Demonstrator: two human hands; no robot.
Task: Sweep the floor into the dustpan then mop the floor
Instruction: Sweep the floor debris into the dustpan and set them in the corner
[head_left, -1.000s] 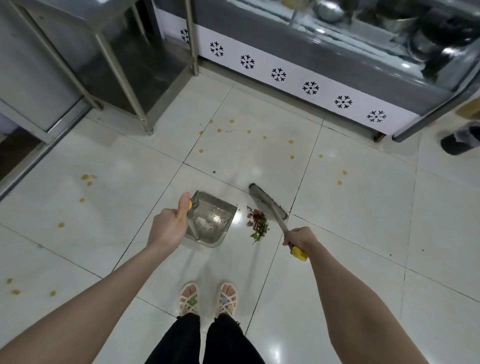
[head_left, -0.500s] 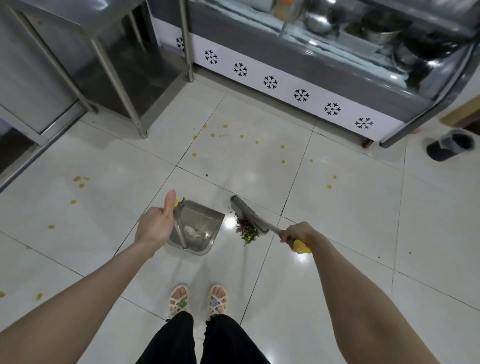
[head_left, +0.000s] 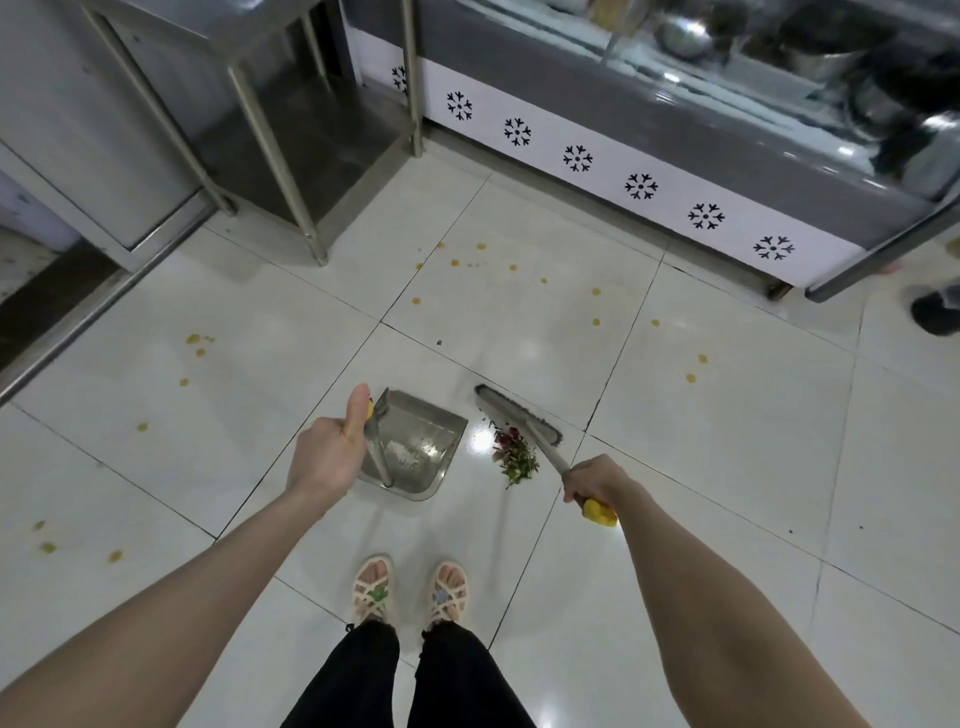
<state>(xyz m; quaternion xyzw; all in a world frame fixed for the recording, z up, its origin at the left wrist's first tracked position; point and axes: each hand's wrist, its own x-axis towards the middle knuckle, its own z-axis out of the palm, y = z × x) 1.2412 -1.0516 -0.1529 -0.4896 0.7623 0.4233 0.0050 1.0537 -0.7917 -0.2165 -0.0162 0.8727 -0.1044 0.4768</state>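
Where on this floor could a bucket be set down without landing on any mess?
The floor just right of the broom and right hand is bare, so is the stretch left of the left hand. Crowded: between dustpan and broom, where scraps lie, and the yellow spots near the counter.

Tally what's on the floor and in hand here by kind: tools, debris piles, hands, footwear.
dustpan: 1
broom: 1
debris pile: 1
hands: 2, left hand gripping the dustpan handle, right hand gripping the broom handle
sandals: 2, left sandal, right sandal
Total: 7
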